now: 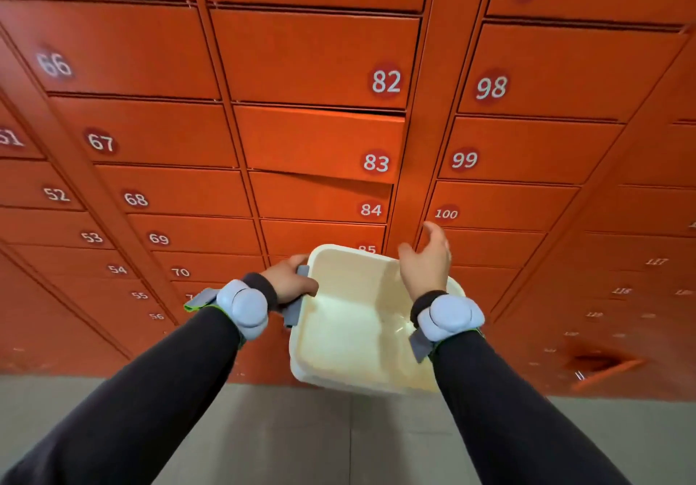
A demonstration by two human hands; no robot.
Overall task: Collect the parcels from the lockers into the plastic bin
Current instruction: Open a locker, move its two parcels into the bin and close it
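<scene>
A cream plastic bin hangs in front of an orange wall of numbered lockers, and nothing lies inside it. My left hand grips the bin's left rim at its grey handle. My right hand is raised above the bin's right rim, fingers apart and empty, just below door 100. Door 83 stands slightly ajar, its right edge sticking out from the wall. No parcel shows anywhere.
Closed locker doors fill the wall on every side, numbered from the fifties to above one hundred. A dented low door with a dark gap sits at the lower right. Grey tiled floor runs under my arms.
</scene>
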